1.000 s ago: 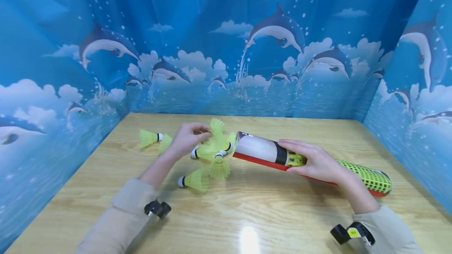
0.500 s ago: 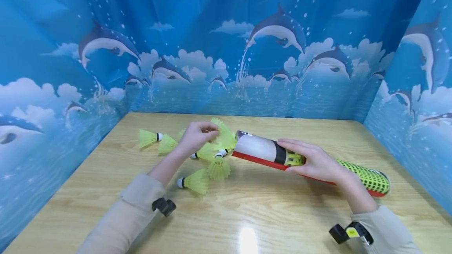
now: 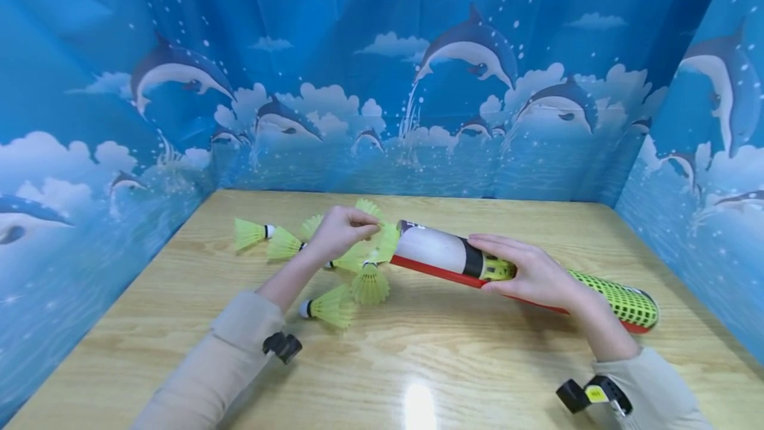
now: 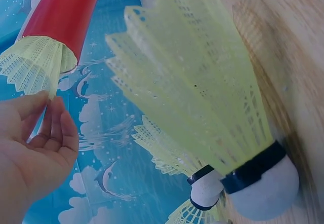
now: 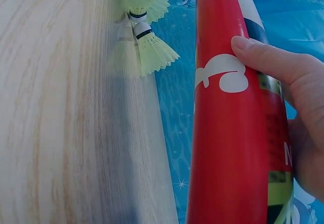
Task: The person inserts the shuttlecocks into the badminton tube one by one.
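Note:
My left hand (image 3: 341,231) pinches the skirt edge of a yellow shuttlecock (image 3: 389,243) between thumb and fingers. In the left wrist view this shuttlecock (image 4: 33,64) is cork first in the mouth of a red tube (image 4: 68,19), its skirt partly sticking out. My right hand (image 3: 534,271) grips the long shuttlecock tube (image 3: 432,251) around its middle. The tube lies at a slant, mouth to the left; its printing is red, white, black and green. The right wrist view shows the thumb on the tube's red side (image 5: 228,133). The held shuttlecock's cork is hidden inside.
Several loose yellow shuttlecocks with white corks lie left of the tube, one nearest the front (image 3: 330,307), another beside it (image 3: 371,283), one at far left (image 3: 252,234). All are on a wooden table (image 3: 465,377). A blue dolphin-print curtain (image 3: 382,85) hangs behind and at the sides.
My left hand has moved right, bringing the shuttlecock from among the others to the tube's mouth and partly into it. The right hand and tube have hardly moved.

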